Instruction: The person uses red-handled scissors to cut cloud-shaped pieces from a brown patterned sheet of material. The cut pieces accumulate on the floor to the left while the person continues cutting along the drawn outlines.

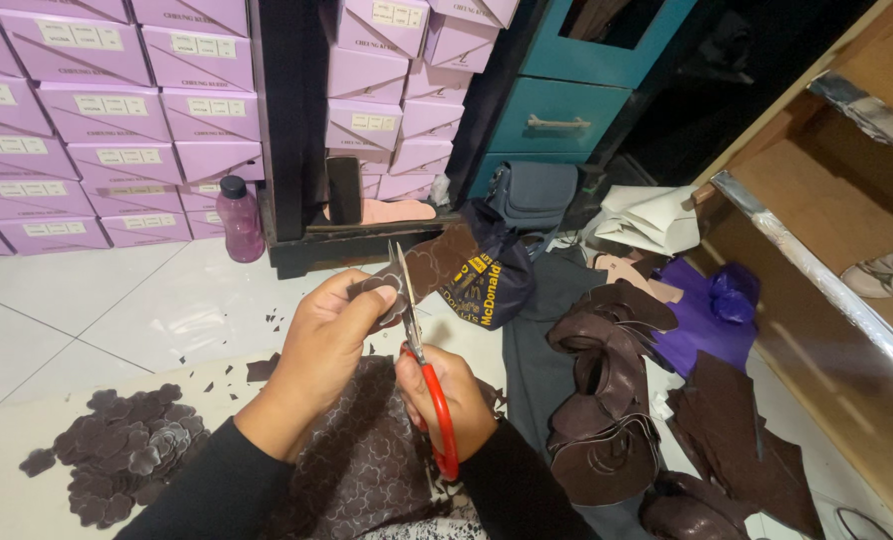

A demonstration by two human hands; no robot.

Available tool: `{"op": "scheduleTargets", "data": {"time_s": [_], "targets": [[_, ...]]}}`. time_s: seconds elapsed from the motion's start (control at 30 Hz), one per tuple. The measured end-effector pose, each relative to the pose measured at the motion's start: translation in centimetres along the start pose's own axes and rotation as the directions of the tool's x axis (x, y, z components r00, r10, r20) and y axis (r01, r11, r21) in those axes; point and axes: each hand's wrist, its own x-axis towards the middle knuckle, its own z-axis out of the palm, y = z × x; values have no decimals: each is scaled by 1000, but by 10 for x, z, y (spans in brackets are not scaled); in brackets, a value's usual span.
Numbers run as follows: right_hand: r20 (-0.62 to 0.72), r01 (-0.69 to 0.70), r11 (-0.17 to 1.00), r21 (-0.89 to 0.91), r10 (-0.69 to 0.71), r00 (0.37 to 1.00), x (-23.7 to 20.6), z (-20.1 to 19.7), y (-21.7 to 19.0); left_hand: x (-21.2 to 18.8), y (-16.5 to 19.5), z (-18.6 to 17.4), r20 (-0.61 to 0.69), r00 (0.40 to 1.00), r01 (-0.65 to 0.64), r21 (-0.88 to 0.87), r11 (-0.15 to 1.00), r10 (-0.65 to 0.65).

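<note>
Right hand (449, 392) clenches red-handled scissors (422, 360), steel blades toward 12 o'clock. Left hand (329, 335) pinches embossed brown leather piece (437, 265); scalloped cutouts (122, 450) at 8 o'clock.

I see my left hand (327, 335) pinching a brown leather piece (432, 265), while my right hand (447, 395) grips red-handled scissors (422, 360) with the blades up against that piece. A patterned brown sheet (362, 465) lies across my lap. Cut-out flower shapes (127, 450) sit piled at the left, curled leather scraps (607, 400) at the right. A pink bottle (239, 218) stands by stacked lilac boxes (97, 120).
</note>
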Motion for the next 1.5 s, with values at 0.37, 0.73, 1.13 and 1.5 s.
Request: {"op": "scheduleTargets", "data": {"time_s": [0.37,0.73,1.13,1.5], "targets": [[4,-34,999,-20,34,999,-3,-2,-1,2,-2,-5,-8,999,-47,1,999,47],[25,-13,995,-96,16,1000,-1,-7,0,5,6,-14,-3,999,-39,95,995,39],[44,-42,998,-44,44,998,0,-3,4,3,3,-11,-37,988,-145,146,979,152],[21,-106,994,-36,107,994,-3,1,-2,7,1,-26,69,986,-162,257,953,149]]}}
